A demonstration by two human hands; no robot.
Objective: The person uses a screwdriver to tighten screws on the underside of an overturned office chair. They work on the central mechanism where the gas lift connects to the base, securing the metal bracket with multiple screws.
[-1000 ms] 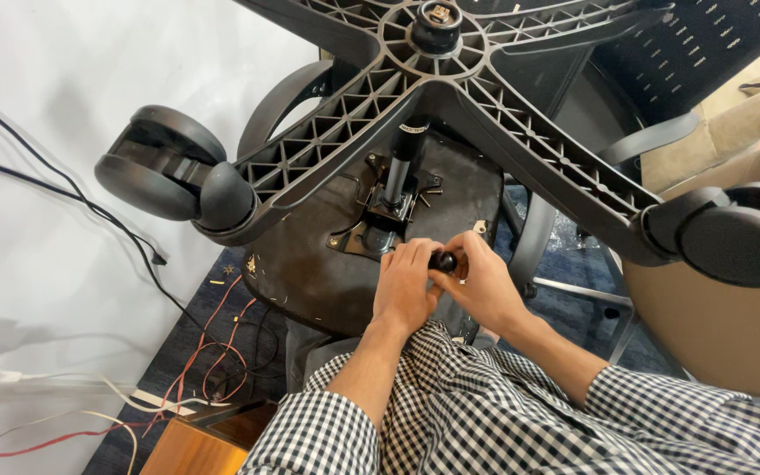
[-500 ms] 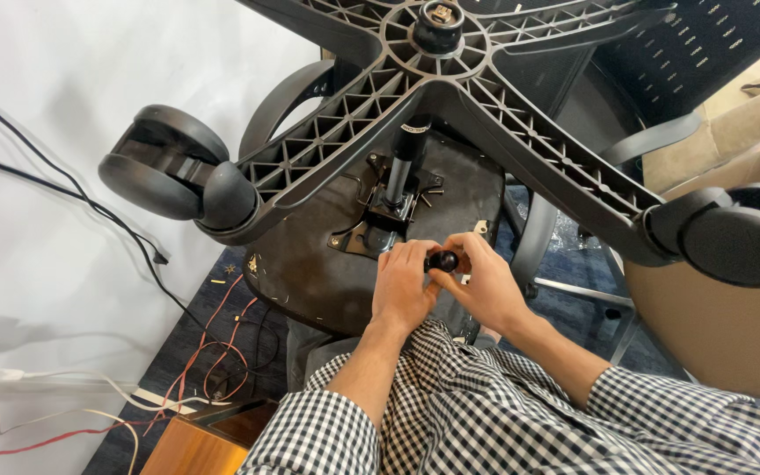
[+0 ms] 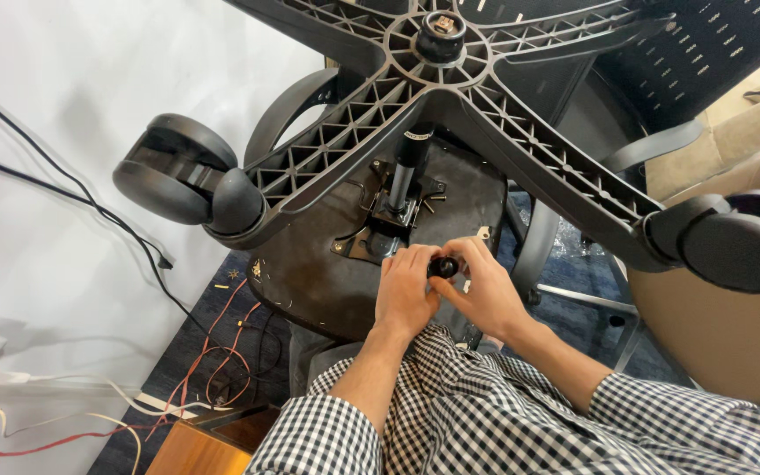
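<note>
Right now your two hands meet over a small black knob (image 3: 443, 266) at the near edge of the upturned chair seat (image 3: 327, 281). Your left hand (image 3: 405, 295) curls around the knob from the left, fingers bent and closed against it, while your right hand (image 3: 484, 295) comes in from the right with thumb and forefinger pinched on it, so both hands grip the same knob and touch each other there. The knob sits just below and right of the metal mounting plate (image 3: 380, 239) bolted to the seat's dark underside, and near the foot of the gas cylinder (image 3: 405, 171) that rises from that plate. Above your hands the black five-arm base (image 3: 485, 114) spreads across the view, its ribbed arms passing over the seat; one arm ends in a caster (image 3: 178, 171) at the left, another in a caster (image 3: 741, 246) at the right. These arms hang over the hands but do not cover the knob. A curved armrest (image 3: 285, 110) shows behind the left arm of the base, and a mesh backrest (image 3: 705, 44) lies at the upper right. To your left, black cables (image 3: 90, 202) run down a white wall (image 3: 46, 105), and red and white wires (image 3: 213, 361) lie tangled on the dark blue carpet (image 3: 222, 290). A wooden box corner (image 3: 195, 444) sits by your left checked sleeve (image 3: 318, 435).
</note>
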